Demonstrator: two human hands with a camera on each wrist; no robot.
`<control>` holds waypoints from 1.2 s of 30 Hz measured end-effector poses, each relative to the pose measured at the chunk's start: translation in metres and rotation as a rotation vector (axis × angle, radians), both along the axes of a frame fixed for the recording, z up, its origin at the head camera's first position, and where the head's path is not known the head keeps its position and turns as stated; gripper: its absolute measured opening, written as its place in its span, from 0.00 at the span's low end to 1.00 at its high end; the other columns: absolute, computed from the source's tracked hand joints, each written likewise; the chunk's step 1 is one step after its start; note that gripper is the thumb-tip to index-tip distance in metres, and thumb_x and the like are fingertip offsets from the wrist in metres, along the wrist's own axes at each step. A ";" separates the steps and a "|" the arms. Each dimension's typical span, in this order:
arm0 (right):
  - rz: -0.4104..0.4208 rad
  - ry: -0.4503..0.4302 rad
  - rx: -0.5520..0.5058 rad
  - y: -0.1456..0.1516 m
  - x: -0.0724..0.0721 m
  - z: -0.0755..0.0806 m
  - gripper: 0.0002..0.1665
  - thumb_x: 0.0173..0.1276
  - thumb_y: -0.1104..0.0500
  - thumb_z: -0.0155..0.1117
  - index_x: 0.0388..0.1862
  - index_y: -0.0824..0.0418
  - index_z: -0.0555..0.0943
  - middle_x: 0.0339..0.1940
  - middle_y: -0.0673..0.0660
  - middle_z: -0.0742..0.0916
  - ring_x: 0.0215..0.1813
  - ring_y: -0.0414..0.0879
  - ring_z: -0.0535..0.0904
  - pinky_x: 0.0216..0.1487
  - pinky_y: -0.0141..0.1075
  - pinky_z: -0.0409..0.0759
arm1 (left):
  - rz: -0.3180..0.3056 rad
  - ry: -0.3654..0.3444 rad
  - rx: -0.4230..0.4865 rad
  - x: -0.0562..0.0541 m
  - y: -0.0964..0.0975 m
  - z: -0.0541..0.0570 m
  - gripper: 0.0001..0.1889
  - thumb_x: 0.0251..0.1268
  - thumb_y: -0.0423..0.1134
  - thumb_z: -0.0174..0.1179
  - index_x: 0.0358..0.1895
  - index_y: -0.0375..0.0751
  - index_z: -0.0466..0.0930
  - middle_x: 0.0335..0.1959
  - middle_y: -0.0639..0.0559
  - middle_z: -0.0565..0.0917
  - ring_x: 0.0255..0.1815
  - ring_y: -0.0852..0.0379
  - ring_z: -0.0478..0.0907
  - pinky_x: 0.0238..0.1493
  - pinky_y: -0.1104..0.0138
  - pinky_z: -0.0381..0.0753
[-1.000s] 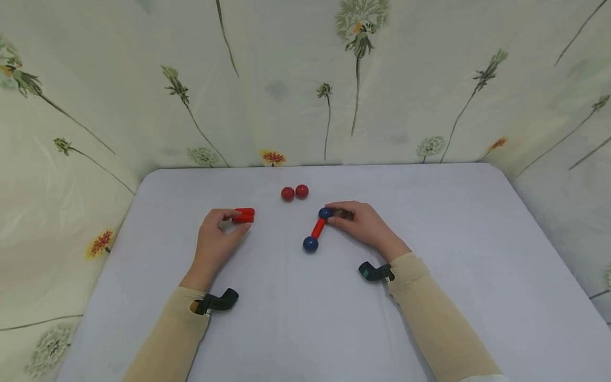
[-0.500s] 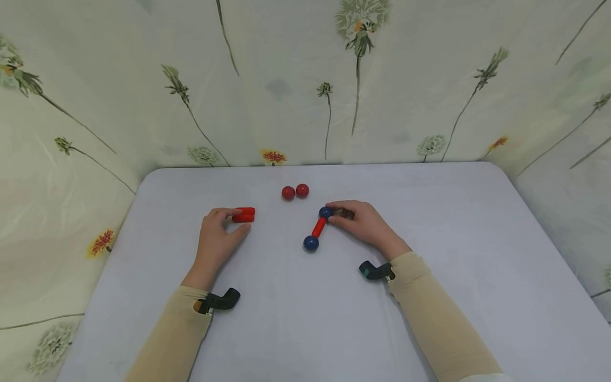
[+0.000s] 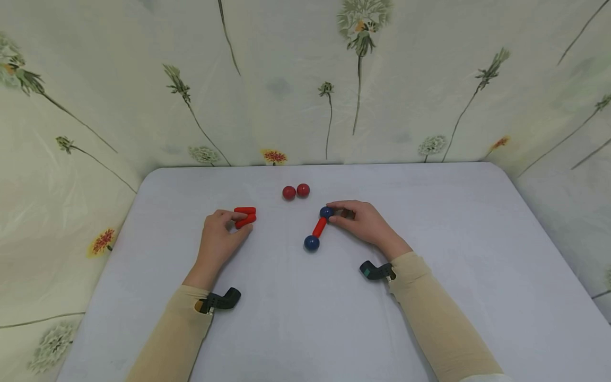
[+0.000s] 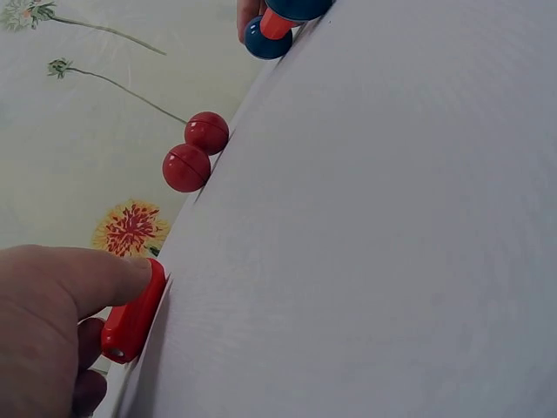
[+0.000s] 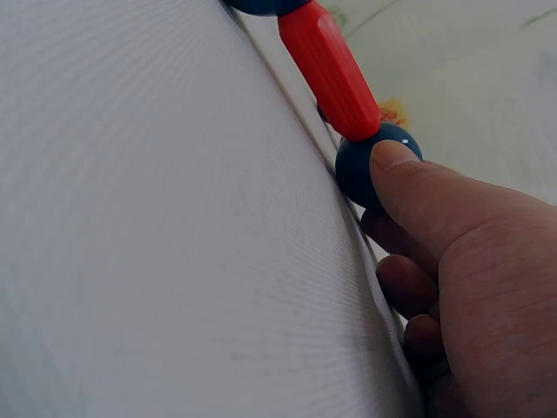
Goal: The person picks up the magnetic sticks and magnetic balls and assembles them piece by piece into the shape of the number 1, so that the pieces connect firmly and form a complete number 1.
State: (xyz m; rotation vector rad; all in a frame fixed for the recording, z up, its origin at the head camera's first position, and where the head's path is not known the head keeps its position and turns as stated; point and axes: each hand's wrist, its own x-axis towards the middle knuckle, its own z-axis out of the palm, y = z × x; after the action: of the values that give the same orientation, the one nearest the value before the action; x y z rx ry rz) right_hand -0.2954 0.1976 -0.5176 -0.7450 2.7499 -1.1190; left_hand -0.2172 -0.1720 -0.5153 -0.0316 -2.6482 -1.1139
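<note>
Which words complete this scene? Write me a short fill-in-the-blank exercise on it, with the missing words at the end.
1. The right hand pinches a ball coloured ____.
2. One red rod joins ____ (a number) blue balls.
3. The left hand touches a red ____ (rod or ball).
4. Two red balls lie on the table, closer to its ____ (near or far) edge.

Missing words: blue; two; rod; far.

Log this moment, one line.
left hand: pinches nearer loose rod; right hand: pinches farther blue ball; connecting rod: joins blue balls; red balls: side by side
</note>
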 end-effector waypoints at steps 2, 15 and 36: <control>0.000 -0.004 -0.003 0.000 0.000 0.000 0.25 0.65 0.37 0.67 0.60 0.38 0.81 0.39 0.41 0.84 0.39 0.41 0.76 0.43 0.40 0.77 | -0.003 0.009 -0.002 0.000 0.000 0.000 0.13 0.59 0.43 0.70 0.46 0.42 0.87 0.45 0.43 0.81 0.46 0.46 0.72 0.41 0.56 0.69; -0.002 -0.011 0.001 0.000 -0.001 0.000 0.24 0.65 0.37 0.66 0.60 0.37 0.81 0.40 0.41 0.84 0.40 0.40 0.76 0.43 0.39 0.77 | -0.032 0.019 0.007 -0.002 -0.001 -0.003 0.12 0.59 0.41 0.71 0.45 0.42 0.87 0.39 0.49 0.85 0.40 0.51 0.76 0.43 0.58 0.72; 0.007 -0.001 0.008 0.001 -0.001 -0.002 0.25 0.66 0.37 0.65 0.61 0.39 0.81 0.40 0.41 0.84 0.40 0.41 0.76 0.42 0.40 0.76 | -0.034 0.001 -0.037 -0.001 0.000 -0.004 0.14 0.60 0.44 0.70 0.47 0.43 0.87 0.37 0.50 0.84 0.38 0.52 0.72 0.39 0.60 0.70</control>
State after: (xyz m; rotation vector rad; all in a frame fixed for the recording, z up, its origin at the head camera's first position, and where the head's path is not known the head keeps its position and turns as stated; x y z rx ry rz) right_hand -0.2960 0.1986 -0.5199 -0.7521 2.7478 -1.1062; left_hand -0.2181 -0.1719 -0.5195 -0.0845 -2.6766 -1.0742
